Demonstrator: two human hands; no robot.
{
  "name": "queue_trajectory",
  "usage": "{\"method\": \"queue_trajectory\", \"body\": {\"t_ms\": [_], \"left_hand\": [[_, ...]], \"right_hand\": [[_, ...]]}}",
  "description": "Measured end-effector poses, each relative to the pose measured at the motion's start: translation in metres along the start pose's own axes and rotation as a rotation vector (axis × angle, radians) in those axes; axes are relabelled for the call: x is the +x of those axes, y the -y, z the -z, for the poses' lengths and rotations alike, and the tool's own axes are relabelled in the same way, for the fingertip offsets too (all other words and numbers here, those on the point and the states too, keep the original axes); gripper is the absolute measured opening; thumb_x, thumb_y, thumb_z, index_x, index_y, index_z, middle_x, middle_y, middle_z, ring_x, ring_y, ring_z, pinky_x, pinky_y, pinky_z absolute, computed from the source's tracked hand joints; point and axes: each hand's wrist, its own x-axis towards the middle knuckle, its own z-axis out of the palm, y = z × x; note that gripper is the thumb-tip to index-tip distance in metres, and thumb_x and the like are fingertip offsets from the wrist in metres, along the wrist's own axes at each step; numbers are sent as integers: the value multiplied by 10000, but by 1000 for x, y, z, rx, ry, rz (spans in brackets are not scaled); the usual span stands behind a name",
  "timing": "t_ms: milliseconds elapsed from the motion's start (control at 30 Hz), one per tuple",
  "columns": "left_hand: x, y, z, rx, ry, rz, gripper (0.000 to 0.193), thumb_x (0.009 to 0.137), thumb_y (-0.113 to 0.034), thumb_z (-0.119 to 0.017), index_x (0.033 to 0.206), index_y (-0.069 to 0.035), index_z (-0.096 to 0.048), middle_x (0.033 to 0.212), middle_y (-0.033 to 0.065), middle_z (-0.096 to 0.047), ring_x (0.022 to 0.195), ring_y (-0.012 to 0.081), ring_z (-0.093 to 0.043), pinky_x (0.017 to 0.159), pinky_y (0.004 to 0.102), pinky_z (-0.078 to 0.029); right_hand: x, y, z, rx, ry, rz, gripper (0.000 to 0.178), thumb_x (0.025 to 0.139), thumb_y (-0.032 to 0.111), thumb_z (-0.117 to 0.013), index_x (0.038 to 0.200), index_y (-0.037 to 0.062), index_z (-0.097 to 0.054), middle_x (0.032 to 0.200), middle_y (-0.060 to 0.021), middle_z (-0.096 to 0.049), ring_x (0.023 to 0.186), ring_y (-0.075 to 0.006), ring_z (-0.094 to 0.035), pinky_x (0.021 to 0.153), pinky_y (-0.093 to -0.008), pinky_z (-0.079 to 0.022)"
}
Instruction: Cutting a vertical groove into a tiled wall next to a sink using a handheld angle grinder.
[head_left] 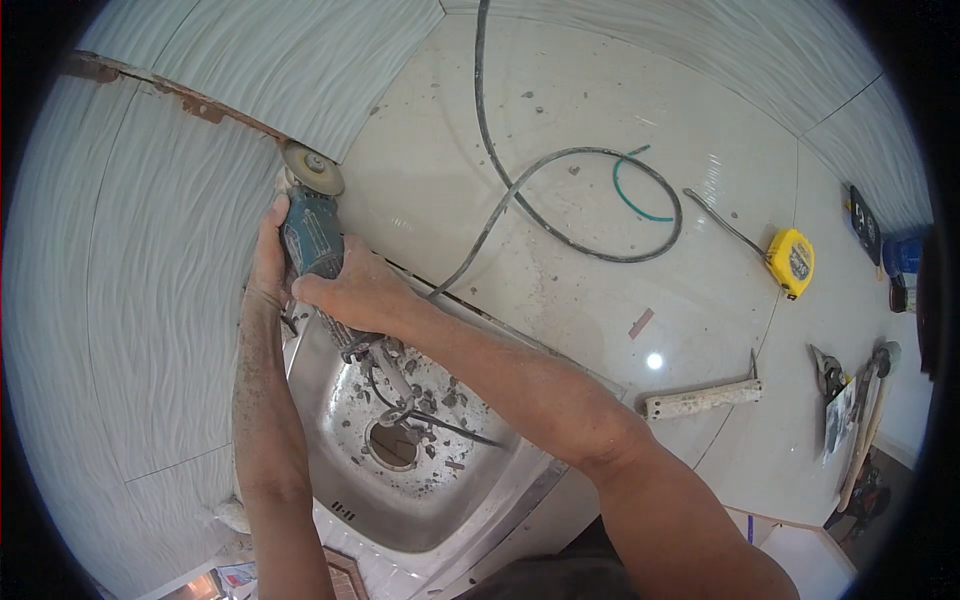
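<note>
An angle grinder (313,235) with a blue-green, dust-coated body is held in both hands at the left. My left hand (268,250) closes round its front end, on the side by the tiled wall (160,270). Round the body farther back wraps my right hand (355,290), thumb along the top. The grinder's round cutting disc (320,172) sits at the wall's corner, by the end of a rough brown slot (200,105) between tiles. Below the grinder lies a steel sink (335,455) strewn with grey rubble, with a round drain hole (393,446).
A black cable (590,252) loops over the pale tiled counter (560,310), near a bit of green wire (625,192). Toward the right lie a yellow tape measure (790,262), a stained white bar (703,399) with a thin rod, and a hammer (868,420) among other hand tools.
</note>
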Motion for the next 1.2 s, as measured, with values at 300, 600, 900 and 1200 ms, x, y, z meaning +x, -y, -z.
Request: {"method": "queue_trajectory", "body": {"t_ms": [300, 600, 900, 1200], "left_hand": [[0, -2, 1, -16, 30, 16, 674, 925, -604, -649, 1287, -37, -608, 1104, 117, -691, 954, 222, -696, 855, 385, -587], [-8, -8, -10, 38, -10, 21, 672, 934, -603, -624, 1274, -23, -625, 1097, 127, -701, 943, 224, -706, 857, 381, -592], [-6, -7, -8, 23, 7, -12, 646, 950, -577, -627, 1276, -19, -618, 1095, 124, -701, 942, 219, -705, 857, 375, -596], [-4, -8, -6, 26, 31, 0, 651, 951, -583, -621, 1278, -20, -617, 1098, 120, -702, 949, 221, -706, 852, 373, -596]], "right_hand": [[-6, 6, 3, 33, 17, -2, 827, 766, 424, -735, 1333, -136, -514, 1213, -278, -658, 1144, -349, -660, 1015, -401, -490], [-7, 7, 4, -15, 15, -31, 931, 761, 452, -730, 1398, -162, -439, 1257, -320, -634, 1210, -388, -638, 1054, -408, -476], [-7, 11, 7, 9, 37, -13, 966, 763, 472, -723, 1420, -165, -415, 1309, -343, -602, 1250, -403, -615, 1081, -421, -458], [-7, 12, 5, -38, 14, -58, 961, 761, 464, -735, 1413, -169, -423, 1313, -345, -597, 1264, -410, -605, 1085, -424, -455]]}}
